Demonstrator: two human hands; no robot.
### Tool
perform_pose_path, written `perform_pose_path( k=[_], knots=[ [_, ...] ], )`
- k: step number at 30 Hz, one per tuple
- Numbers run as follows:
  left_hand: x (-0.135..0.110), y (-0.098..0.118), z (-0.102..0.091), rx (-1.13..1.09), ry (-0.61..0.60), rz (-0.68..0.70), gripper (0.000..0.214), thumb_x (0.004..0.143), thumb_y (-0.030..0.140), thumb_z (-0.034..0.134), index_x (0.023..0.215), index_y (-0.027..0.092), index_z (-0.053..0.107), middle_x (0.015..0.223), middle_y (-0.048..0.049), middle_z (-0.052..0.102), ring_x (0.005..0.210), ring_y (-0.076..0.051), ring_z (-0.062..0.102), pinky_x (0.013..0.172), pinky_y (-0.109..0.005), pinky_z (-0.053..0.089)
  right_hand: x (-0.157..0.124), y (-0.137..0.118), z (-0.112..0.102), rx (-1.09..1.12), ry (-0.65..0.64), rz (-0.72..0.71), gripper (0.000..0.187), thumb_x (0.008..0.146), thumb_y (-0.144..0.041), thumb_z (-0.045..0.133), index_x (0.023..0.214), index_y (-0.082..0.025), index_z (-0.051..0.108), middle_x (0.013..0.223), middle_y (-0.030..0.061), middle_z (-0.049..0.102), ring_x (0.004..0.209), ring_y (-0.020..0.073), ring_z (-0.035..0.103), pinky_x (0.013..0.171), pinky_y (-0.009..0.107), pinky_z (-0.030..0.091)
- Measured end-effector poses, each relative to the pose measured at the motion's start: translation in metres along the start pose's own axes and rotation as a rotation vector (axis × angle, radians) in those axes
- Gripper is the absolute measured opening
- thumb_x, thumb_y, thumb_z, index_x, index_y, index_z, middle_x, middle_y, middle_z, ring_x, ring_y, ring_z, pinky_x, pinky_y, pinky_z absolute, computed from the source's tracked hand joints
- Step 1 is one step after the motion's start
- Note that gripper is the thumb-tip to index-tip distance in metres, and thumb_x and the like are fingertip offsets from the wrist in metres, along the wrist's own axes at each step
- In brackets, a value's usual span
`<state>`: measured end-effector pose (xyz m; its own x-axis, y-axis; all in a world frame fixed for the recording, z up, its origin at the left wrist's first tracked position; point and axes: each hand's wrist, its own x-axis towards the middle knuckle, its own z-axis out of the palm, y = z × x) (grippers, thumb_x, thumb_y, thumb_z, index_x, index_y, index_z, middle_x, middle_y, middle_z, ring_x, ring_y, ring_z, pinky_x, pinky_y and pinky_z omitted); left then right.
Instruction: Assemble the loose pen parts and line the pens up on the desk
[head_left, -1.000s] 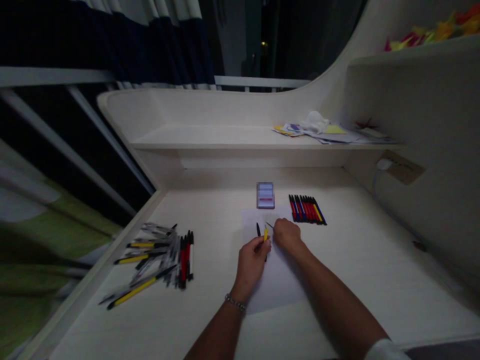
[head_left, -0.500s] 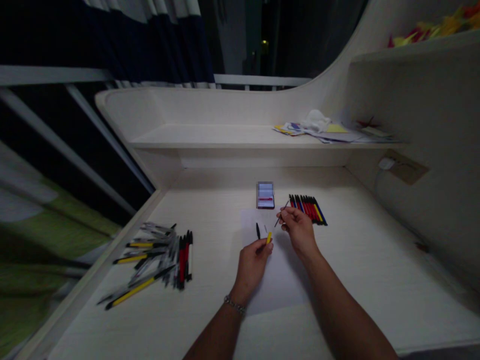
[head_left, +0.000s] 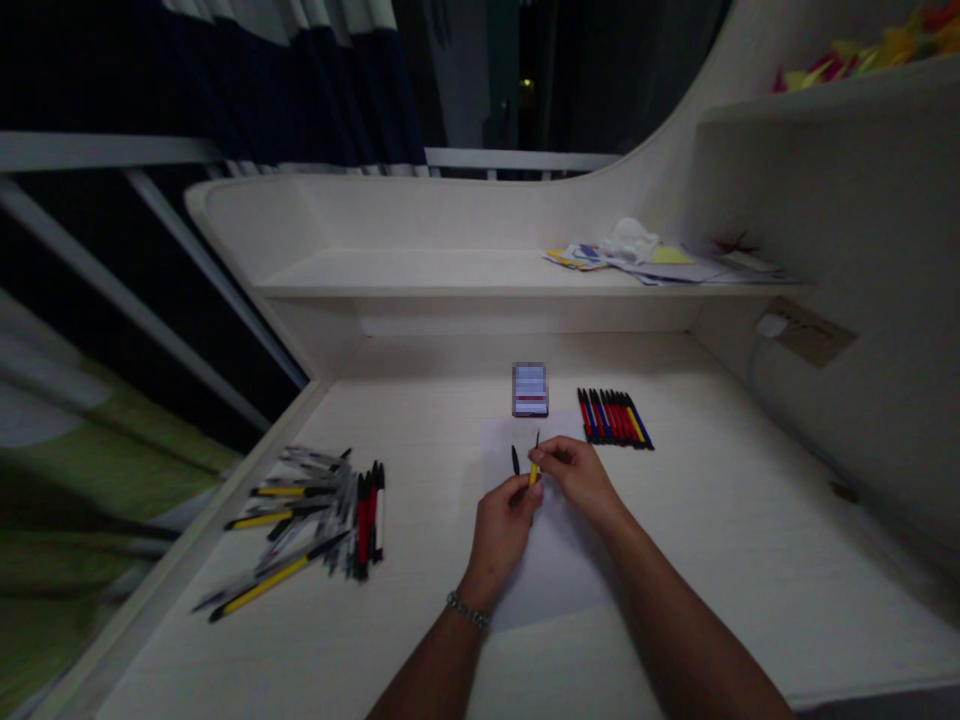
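My left hand (head_left: 504, 528) is closed around a yellow pen barrel (head_left: 534, 472), which points up and away from me over the paper. At the barrel's top end, my right hand (head_left: 576, 478) pinches a thin dark pen refill (head_left: 537, 438). Its lower part appears to be inside the barrel, and the tip sticks out above my fingers. A black pen cap (head_left: 515, 460) lies on the white paper (head_left: 559, 580), just left of the barrel. Beneath both hands is the same sheet.
Assembled pens (head_left: 615, 418) in red, blue and yellow lie in a row at the right. To the left are a pile of clear and yellow pen parts (head_left: 307, 510) and a few red and white pens (head_left: 370, 515). A phone (head_left: 530, 390) lies beyond the paper.
My right hand has come down and left to the yellow barrel. The refill, slanted and apart from the barrel before, now stands upright at its top end. My left hand has barely moved.
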<state>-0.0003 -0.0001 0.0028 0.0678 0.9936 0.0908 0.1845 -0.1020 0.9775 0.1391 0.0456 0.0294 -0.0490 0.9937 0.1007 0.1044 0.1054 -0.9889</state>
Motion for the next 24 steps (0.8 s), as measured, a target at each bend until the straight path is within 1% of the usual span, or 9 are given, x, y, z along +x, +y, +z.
perform_pose_path(
  k=[3,7,10,14,17,18,20,22,24],
  knots=[
    [0.000,-0.001,0.000,-0.016,-0.003,0.002,0.033,0.084,0.044,0.060,0.092,0.015,0.073,0.078,-0.0056,0.071,0.071,-0.019,0.061,0.065,-0.026,0.046,0.000,0.004,0.000,-0.014,-0.010,-0.002,0.024,0.073,-0.041,0.069,0.075,-0.017,0.070,0.073,0.0033,0.070,0.070,0.0169,0.063,0.071,0.031,0.049],
    [0.000,0.001,0.000,-0.019,-0.005,-0.005,0.033,0.083,0.044,0.061,0.092,0.015,0.074,0.079,-0.0054,0.071,0.070,-0.018,0.060,0.065,-0.026,0.045,0.001,0.007,0.002,0.032,0.028,0.004,0.023,0.071,-0.040,0.071,0.074,-0.017,0.070,0.071,0.0032,0.070,0.069,0.0172,0.063,0.069,0.030,0.049],
    [0.001,0.002,-0.001,-0.010,-0.002,0.002,0.032,0.083,0.043,0.061,0.090,0.015,0.074,0.077,-0.0046,0.070,0.068,-0.017,0.059,0.063,-0.025,0.044,0.001,0.007,0.003,0.040,0.016,0.025,0.024,0.070,-0.041,0.072,0.072,-0.017,0.069,0.069,0.0025,0.069,0.067,0.0168,0.063,0.067,0.030,0.049],
    [0.001,0.002,-0.001,0.000,0.002,0.010,0.032,0.084,0.044,0.060,0.089,0.015,0.074,0.074,-0.0035,0.069,0.066,-0.017,0.058,0.062,-0.025,0.044,0.000,0.008,-0.002,0.062,-0.061,0.046,0.027,0.069,-0.043,0.074,0.073,-0.017,0.068,0.070,0.0025,0.069,0.067,0.0158,0.062,0.067,0.029,0.049],
    [0.001,-0.001,0.000,-0.004,0.000,0.000,0.033,0.084,0.044,0.060,0.091,0.015,0.073,0.074,-0.0033,0.068,0.067,-0.017,0.059,0.062,-0.025,0.044,0.005,0.014,-0.012,0.052,-0.156,0.058,0.030,0.071,-0.043,0.072,0.084,-0.016,0.071,0.082,0.0052,0.072,0.073,0.0169,0.064,0.071,0.030,0.049],
    [0.001,-0.002,0.000,-0.012,0.001,-0.007,0.034,0.085,0.045,0.059,0.092,0.015,0.073,0.074,-0.0034,0.068,0.067,-0.017,0.059,0.062,-0.025,0.044,0.008,0.018,-0.014,0.007,-0.151,0.065,0.030,0.073,-0.042,0.070,0.087,-0.015,0.071,0.085,0.0062,0.073,0.074,0.0175,0.065,0.072,0.030,0.049],
    [0.001,-0.004,0.001,-0.032,0.006,-0.017,0.035,0.085,0.046,0.059,0.095,0.015,0.073,0.074,-0.0036,0.068,0.068,-0.017,0.059,0.062,-0.025,0.045,0.015,0.026,-0.015,-0.173,-0.074,0.075,0.026,0.078,-0.038,0.064,0.089,-0.015,0.072,0.087,0.0074,0.073,0.077,0.0186,0.066,0.074,0.031,0.049],
    [0.001,-0.005,0.001,-0.044,0.012,-0.020,0.037,0.085,0.047,0.059,0.096,0.015,0.072,0.074,-0.0037,0.068,0.068,-0.017,0.059,0.062,-0.025,0.045,0.022,0.032,-0.011,-0.440,0.001,0.071,0.020,0.082,-0.033,0.060,0.087,-0.018,0.072,0.088,0.0071,0.073,0.082,0.0188,0.066,0.077,0.030,0.048],
    [0.001,-0.005,0.001,-0.051,0.012,-0.021,0.037,0.084,0.048,0.060,0.094,0.014,0.073,0.073,-0.0038,0.068,0.067,-0.017,0.059,0.062,-0.025,0.044,0.025,0.033,-0.002,-0.704,0.027,0.083,0.017,0.082,-0.033,0.061,0.087,-0.020,0.072,0.091,0.0070,0.073,0.087,0.0189,0.066,0.077,0.029,0.047]
  ],
)
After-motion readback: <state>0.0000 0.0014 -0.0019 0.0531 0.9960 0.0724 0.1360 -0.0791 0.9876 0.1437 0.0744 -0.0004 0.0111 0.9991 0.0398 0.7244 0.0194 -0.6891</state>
